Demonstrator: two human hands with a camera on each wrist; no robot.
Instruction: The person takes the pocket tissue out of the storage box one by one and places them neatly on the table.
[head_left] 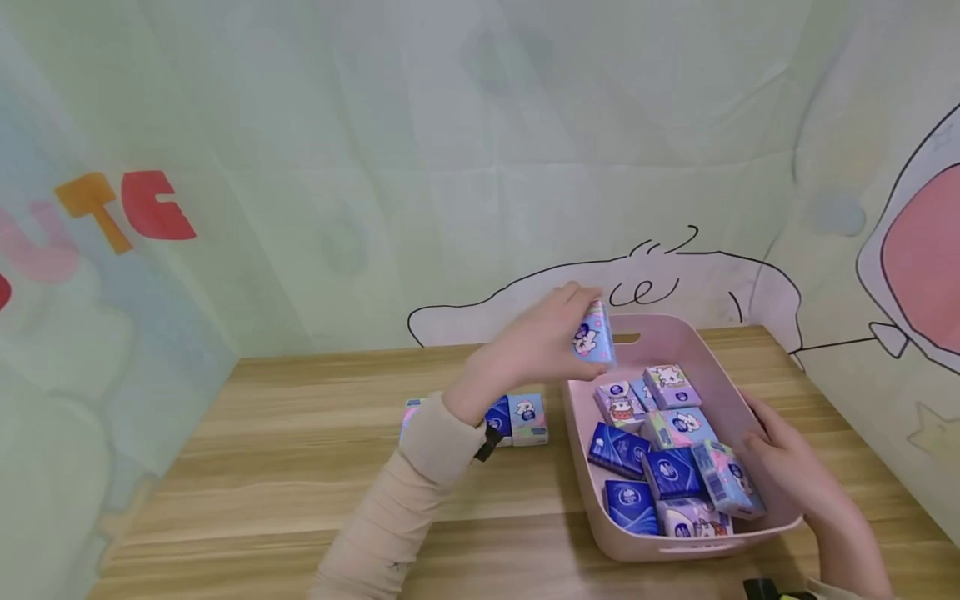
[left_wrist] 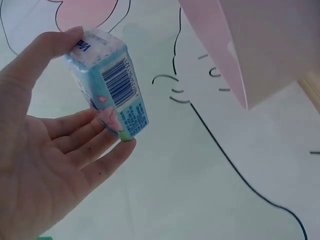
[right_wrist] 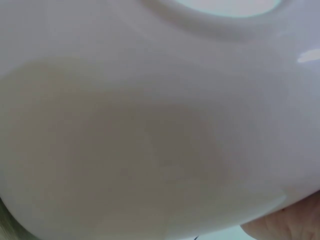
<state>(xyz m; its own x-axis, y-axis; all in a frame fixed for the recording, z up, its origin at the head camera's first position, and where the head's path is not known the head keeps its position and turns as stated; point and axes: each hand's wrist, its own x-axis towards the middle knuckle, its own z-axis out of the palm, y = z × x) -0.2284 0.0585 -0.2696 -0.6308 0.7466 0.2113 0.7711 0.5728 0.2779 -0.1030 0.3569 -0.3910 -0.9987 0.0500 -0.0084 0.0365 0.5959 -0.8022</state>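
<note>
My left hand (head_left: 543, 337) pinches a light-blue pocket tissue pack (head_left: 596, 337) above the far left part of a pink plastic bin (head_left: 637, 547). In the left wrist view the thumb sits on one end of this tissue pack (left_wrist: 107, 82) and fingertips on the other, its barcode side showing. My right hand (head_left: 798, 462) grips the bin's right rim. Inside the bin lie several tissue packs, dark blue ones (head_left: 672, 473) and patterned ones (head_left: 727, 479), some overlapping. The bin's outer wall (right_wrist: 160, 125) fills most of the right wrist view.
Left of the bin, a row of tissue packs (head_left: 528, 419) lies on the wooden table (head_left: 300, 467), partly hidden by my left forearm. A printed cloth (head_left: 450, 167) hangs behind the table and along both sides.
</note>
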